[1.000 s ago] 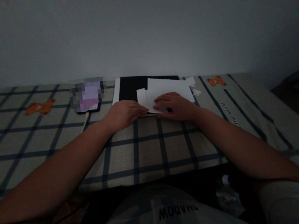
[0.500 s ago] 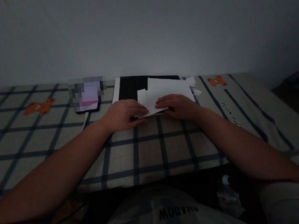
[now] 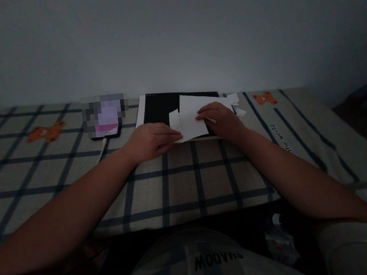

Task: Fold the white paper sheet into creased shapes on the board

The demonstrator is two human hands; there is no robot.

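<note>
A white sheet of paper [image 3: 191, 121] with a folded flap at its left side lies over a black-and-white flat item [image 3: 159, 107] that looks like a notebook or folder. My left hand [image 3: 153, 140] holds the paper's lower left corner, fingers together and thumb below them. Across the paper's right part rests my right hand [image 3: 222, 119], its fingers stretched over the surface and the thumb apart. Another white sheet [image 3: 202, 99] lies behind, partly covered by the front paper and my right hand.
Small white paper scraps [image 3: 239, 113] lie to the right. A phone [image 3: 107, 119] with a blurred screen and a white cable [image 3: 102, 149] is at the left. A checked cloth [image 3: 182, 185] covers the table, which meets a grey wall [image 3: 173, 38].
My right hand has slid away from me and slightly right across the paper, from its near edge. My left hand stays at the lower left corner, its thumb now closer to the fingers.
</note>
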